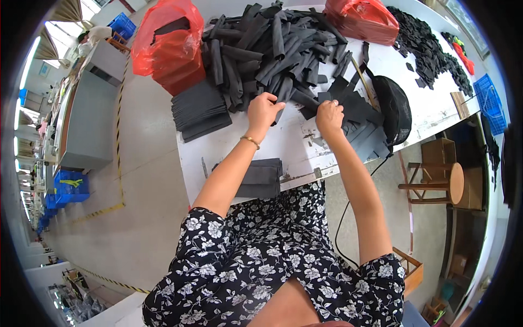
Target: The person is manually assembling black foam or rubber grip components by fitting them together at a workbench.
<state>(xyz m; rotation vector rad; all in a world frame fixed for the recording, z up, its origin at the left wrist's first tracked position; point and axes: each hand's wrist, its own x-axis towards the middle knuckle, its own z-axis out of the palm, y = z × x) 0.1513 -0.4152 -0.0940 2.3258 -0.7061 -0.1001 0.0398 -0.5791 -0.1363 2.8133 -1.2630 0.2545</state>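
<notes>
My left hand [262, 115] is closed, thumb and fingers pinching a rolled black fabric piece [284, 90] at the near edge of a large heap of such pieces [272, 41]. To its right, my right hand [330, 116] is closed too, fingers curled down at some flat black pieces [336, 90]; what they grip is hidden. A neat stack of flat black pieces [201, 111] lies left of my left hand. Under my left forearm, at the table's front edge, sits another small stack of black pieces [260, 177]. Grey-black flat sheets [366, 140] lie beside my right wrist.
Red plastic bags [174, 54] stand left of the heap and a red bag [364, 20] behind it. A black mesh-covered object [393, 106] with a cable sits at right on the white table [204, 152]. Small black pieces [427, 49] spread far right. A wooden stool [455, 183] stands right.
</notes>
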